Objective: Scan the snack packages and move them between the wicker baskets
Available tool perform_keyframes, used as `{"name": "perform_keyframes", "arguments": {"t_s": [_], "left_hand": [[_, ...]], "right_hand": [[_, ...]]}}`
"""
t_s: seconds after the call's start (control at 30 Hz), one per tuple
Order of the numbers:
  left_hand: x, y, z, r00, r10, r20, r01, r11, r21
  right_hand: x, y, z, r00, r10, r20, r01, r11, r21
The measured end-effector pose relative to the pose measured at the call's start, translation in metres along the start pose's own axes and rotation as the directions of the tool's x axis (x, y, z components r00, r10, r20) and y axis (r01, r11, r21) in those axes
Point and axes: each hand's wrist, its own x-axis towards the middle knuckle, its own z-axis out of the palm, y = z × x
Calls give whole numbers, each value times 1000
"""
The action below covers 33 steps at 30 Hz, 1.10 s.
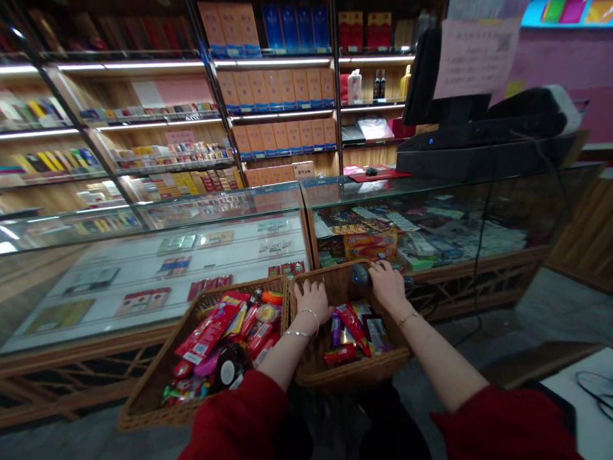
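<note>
Two woven baskets stand side by side before me. My left hand [311,303] reaches over the inner left part of the right basket [306,370], its fingers spread and nothing visible in them. My right hand [387,284] is closed around a dark handheld scanner [362,276] with a small blue light, above that basket's far right side. Inside the basket lie several packaged snacks, among them a red packet [353,329] and a purple tube [336,329]. More wrapped sweets fill the left basket [143,402], including a long red packet [213,329] and a black round-ended pack [230,365].
A glass display counter [191,255] runs behind the baskets. On its right part stand a monitor [426,76] and a black cash register base [450,160]. A dark cable [481,236] hangs down the counter front. Shelves of boxed goods [278,89] line the wall.
</note>
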Motion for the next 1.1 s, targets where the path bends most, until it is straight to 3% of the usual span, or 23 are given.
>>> {"name": "perform_keyframes", "arguments": {"t_s": [0.27,0.6,0.9,1.1], "left_hand": [[21,18,14,981,39,191,-60,992,107],[21,30,59,915,54,399,-124,980,153],[18,39,73,875,69,479,-132,986,99],[21,37,67,897,26,442,-76,993,95]], "right_hand": [[-2,-2,8,999,-21,36,22,1000,-11],[-1,-2,3,999,-24,49,25,1000,-11],[0,-1,1,998,-36,60,34,999,33],[0,-1,-2,997,-28,73,24,998,61]]}}
